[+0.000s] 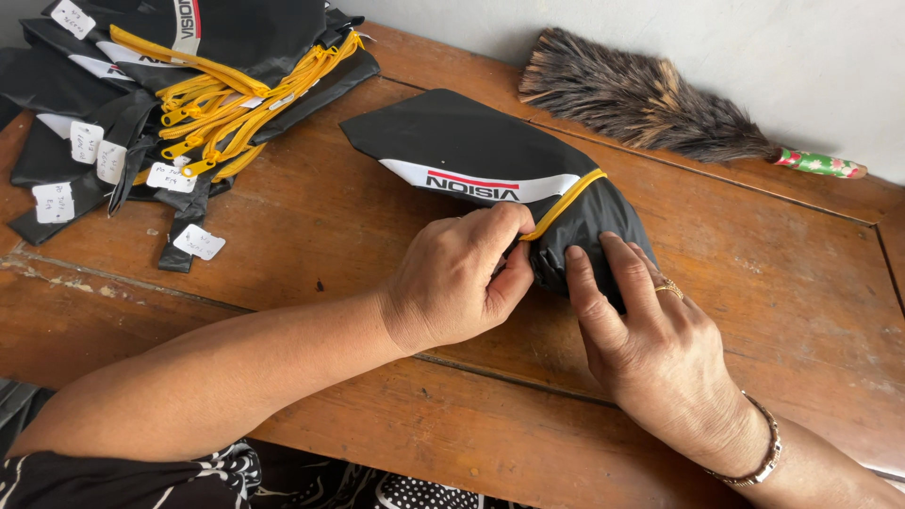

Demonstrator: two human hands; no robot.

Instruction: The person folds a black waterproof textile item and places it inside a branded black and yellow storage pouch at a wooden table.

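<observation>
We saw the left hand (462,283) pinching the yellow zipper strip (564,202) at the near end of a black fabric cover (490,155) that lay in the middle of the wooden table (311,217), while the right hand (650,339), fingers flat and open, pressed on the cover's bunched end just right of it. At the far left lay a pile of black covers (189,85) with yellow zippers and white paper tags, and at the far right, by the wall, a feather duster (650,99).

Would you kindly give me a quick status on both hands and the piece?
Left hand pinching yellow zipper edge of black fabric pouch. Right hand pressing pouch flat on wooden table. Nothing obstructing.
</observation>
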